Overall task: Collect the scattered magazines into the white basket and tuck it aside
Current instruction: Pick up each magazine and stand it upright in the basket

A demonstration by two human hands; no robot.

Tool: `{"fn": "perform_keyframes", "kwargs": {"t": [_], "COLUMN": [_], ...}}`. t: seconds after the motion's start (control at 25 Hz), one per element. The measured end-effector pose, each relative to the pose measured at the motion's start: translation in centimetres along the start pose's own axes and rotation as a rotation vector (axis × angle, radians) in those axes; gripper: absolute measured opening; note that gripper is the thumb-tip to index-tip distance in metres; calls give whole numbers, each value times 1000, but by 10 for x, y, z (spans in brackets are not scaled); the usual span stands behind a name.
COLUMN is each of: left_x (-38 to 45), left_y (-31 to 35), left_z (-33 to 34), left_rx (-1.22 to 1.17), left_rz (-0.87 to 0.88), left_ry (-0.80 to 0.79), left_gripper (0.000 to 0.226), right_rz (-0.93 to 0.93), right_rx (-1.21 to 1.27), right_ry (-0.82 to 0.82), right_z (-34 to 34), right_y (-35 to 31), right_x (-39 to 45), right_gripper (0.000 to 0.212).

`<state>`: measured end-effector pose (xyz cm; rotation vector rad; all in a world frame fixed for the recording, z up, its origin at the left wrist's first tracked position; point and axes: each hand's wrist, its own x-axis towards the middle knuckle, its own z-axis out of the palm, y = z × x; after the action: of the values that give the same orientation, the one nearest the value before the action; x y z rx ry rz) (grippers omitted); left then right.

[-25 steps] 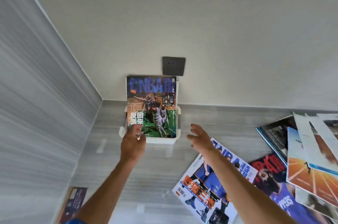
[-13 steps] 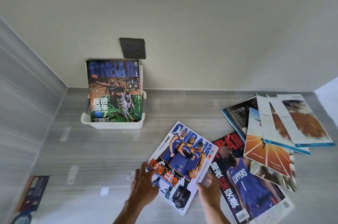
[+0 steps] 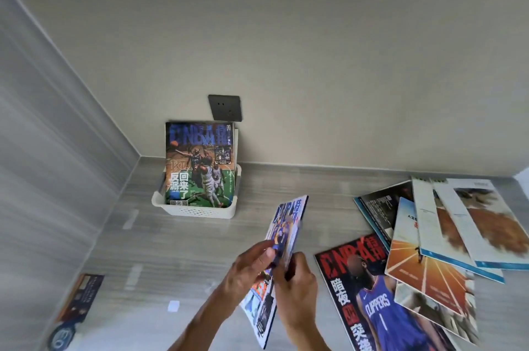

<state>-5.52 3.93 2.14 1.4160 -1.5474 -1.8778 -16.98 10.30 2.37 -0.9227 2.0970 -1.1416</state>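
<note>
Magazine (image 3: 286,233): lifted on edge above the table (image 3: 200,250), likely so it slides into the basket upright
Fingers: left hand (image 3: 247,267) and right hand (image 3: 297,290) both clamped on its lower part
Basket (image 3: 197,211): against the wall; one magazine stands inside
Rest: pile (image 3: 429,250) lies to the right

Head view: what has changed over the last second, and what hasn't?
Both hands left the white basket; left hand and right hand took the blue NBA magazine and tilted it up off the counter. The basketed magazine and the right-hand pile stayed.
</note>
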Motion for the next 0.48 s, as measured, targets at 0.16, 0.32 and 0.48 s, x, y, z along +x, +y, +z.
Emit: {"fn": "perform_keyframes", "kwargs": {"t": [0.16, 0.32, 0.48], "left_x": [-10, -19, -33], "left_y": [39, 48, 49], "left_z": [12, -8, -27], "left_rx": [124, 58, -84], "left_rz": [217, 327, 324], "left_ry": [413, 284, 25], "left_gripper": [9, 20, 10], "right_rz": [-274, -269, 80], "right_rx": [139, 74, 145], "right_ry": [-417, -380, -296], "right_z": [-15, -52, -95], "right_y": [-15, 4, 22], "right_x": [-25, -1, 53], "right_gripper": [31, 59, 66]}}
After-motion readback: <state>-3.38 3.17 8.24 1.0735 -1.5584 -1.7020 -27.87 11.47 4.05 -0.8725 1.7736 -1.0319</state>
